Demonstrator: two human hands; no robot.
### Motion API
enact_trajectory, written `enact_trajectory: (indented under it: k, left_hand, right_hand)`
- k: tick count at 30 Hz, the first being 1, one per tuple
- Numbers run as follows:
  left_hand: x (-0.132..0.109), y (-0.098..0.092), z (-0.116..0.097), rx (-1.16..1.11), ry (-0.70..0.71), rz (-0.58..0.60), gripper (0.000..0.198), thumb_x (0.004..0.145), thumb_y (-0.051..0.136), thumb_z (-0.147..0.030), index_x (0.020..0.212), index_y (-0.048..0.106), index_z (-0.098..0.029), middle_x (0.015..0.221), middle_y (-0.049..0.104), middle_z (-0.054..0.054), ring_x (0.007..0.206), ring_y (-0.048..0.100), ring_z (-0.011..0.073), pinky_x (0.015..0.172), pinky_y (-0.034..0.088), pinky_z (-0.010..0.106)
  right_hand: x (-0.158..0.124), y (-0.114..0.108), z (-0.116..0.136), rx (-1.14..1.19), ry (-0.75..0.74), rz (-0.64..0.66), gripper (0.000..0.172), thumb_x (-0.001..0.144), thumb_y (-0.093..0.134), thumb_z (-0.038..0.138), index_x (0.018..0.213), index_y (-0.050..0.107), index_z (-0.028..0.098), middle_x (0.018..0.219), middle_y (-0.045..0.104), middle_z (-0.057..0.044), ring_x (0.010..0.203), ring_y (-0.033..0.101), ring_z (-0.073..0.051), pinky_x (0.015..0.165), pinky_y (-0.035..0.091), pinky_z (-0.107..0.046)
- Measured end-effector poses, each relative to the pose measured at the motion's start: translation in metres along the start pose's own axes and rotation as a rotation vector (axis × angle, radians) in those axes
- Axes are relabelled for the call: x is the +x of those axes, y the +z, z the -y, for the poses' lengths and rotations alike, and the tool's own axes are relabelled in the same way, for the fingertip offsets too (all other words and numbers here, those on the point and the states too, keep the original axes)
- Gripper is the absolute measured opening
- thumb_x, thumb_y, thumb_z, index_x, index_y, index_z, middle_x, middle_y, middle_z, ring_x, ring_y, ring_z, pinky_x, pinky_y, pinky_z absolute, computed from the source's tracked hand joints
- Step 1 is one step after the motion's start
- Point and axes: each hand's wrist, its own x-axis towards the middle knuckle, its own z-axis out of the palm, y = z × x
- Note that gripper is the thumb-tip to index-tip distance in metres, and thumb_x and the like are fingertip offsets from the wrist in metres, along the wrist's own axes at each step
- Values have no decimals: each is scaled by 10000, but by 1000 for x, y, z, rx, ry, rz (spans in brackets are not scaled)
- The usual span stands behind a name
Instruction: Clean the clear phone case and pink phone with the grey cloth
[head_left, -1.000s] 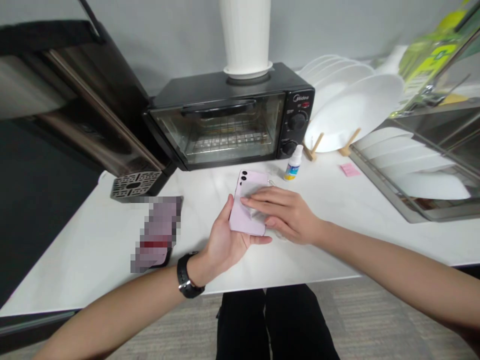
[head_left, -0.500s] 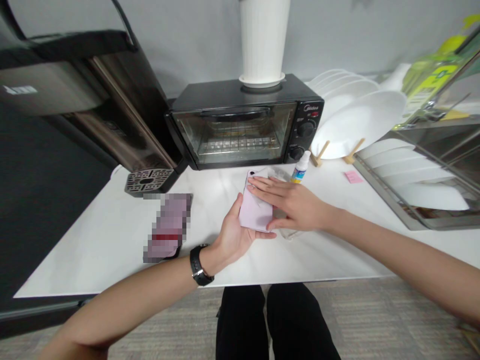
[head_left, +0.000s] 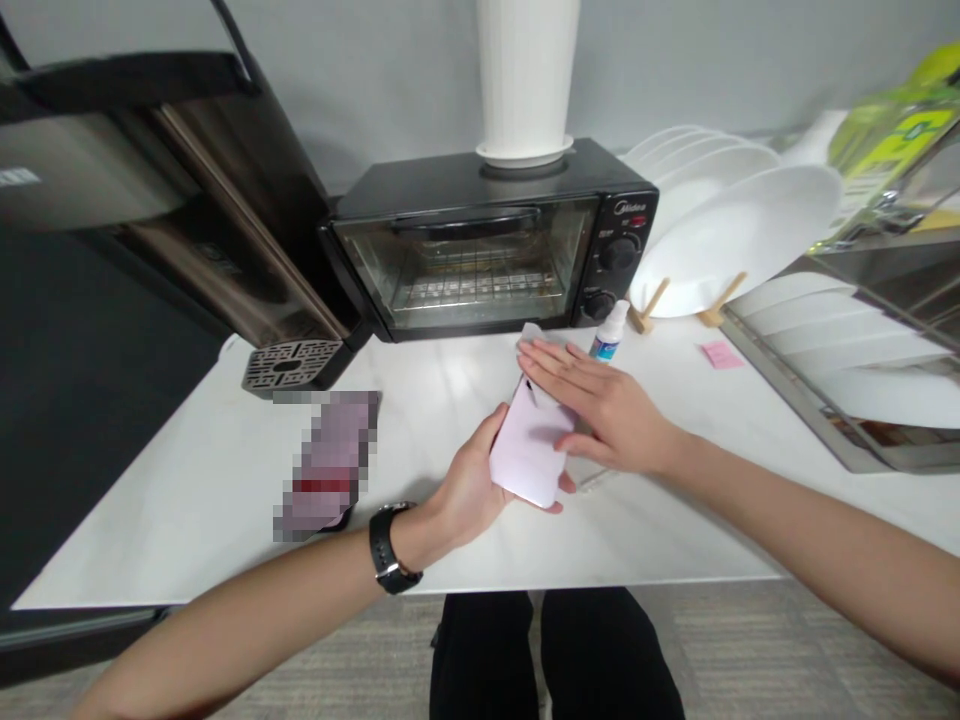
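A pale purple smartphone (head_left: pixel 525 455) lies back side up in my left hand (head_left: pixel 466 488), the thumb along its left edge and fingertips showing beyond its lower right side. My right hand (head_left: pixel 619 405) lies flat over the phone's upper end, keeping a thin white wipe (head_left: pixel 531 332) under its fingers. A corner of the wipe sticks out past the fingertips. Just behind that hand stands a small white spray bottle (head_left: pixel 610 335) with a blue label. Partly hidden below the right hand is the edge of a clear, thin object (head_left: pixel 596 480) on the table.
A pixelated phone-shaped object (head_left: pixel 330 465) rests on the white table (head_left: pixel 187 520) at left. Behind stand a drinks dispenser (head_left: pixel 292 365) and a black toaster oven (head_left: pixel 480 270) carrying a white pot (head_left: pixel 527 80). White plates (head_left: pixel 742 240), a pink sticky note (head_left: pixel 721 354) and a sink (head_left: pixel 832 440) are on the right.
The phone has come nearer to me and slightly right, tilting a little. My right hand has slid from across its back up to its camera end, with the wipe.
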Motion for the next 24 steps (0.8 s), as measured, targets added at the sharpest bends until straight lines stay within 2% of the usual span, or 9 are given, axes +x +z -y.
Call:
enact_trajectory:
  k: [3,5,8,11,14,17,19,21,24]
  left_hand:
    - [-1,4,1,-18,44,-70,453,1115,471,-455,1166,811,-159,1053,861,125,816,818,302,660,683,403]
    - [-1,7,-3,-49,92,-139,477,1129,424,-398,1117,830,-148,1101,867,131,953,823,288,806,686,382]
    - [0,12,-13,-86,141,-193,620,1164,306,-420,1082,849,-133,1099,874,111,1071,814,244,977,643,318]
    - [0,13,-23,-82,142,-219,656,1181,247,-456,1158,844,-185,1125,878,71,1114,806,248,992,648,349]
    - [0,10,-25,-56,129,-206,645,1185,233,-427,1150,842,-217,1081,880,62,988,815,244,805,686,340]
    - [0,7,-22,-71,135,-185,592,1176,275,-412,1148,827,-199,1039,876,68,829,812,252,637,694,366]
    - [0,5,-18,-56,99,-135,569,1165,307,-440,1199,816,-187,1084,869,112,891,830,299,642,711,416]
    - [0,4,-15,-11,50,-69,548,1150,369,-488,1221,820,-185,1110,862,152,937,837,331,663,710,413]
    - [-2,5,-14,56,8,-20,533,1133,432,-515,1180,837,-172,1113,860,156,844,827,297,668,690,369]
  right_hand:
    - [2,4,18,24,-89,77,851,1057,621,681,1748,396,238,1733,458,-153,1641,390,-334,1358,368,-581]
    - [4,6,32,37,-207,120,787,1040,664,675,1664,543,211,1703,501,-146,1621,431,-288,1359,366,-486]
    - [4,6,40,34,-329,111,556,1057,666,626,1496,726,290,1625,599,-82,1552,530,-256,1311,438,-449]
    - [1,1,34,20,-307,71,390,1103,632,521,1413,778,334,1571,645,-55,1507,583,-252,1294,469,-478]
    - [-2,-3,26,52,-260,51,432,1111,628,494,1484,728,301,1566,651,-79,1485,609,-260,1306,458,-477]
    - [-2,-5,18,75,-142,48,553,1088,661,529,1605,615,338,1605,618,-69,1496,601,-291,1323,437,-521]
    - [-1,-5,11,50,-46,23,616,1077,669,548,1652,553,362,1655,560,-70,1533,555,-330,1346,386,-588]
    - [0,-4,4,13,17,-10,656,1075,658,555,1682,512,354,1694,503,-94,1555,520,-375,1344,349,-666]
    - [0,-1,3,-4,6,-15,794,1072,647,582,1748,398,249,1723,439,-178,1599,442,-413,1323,352,-713]
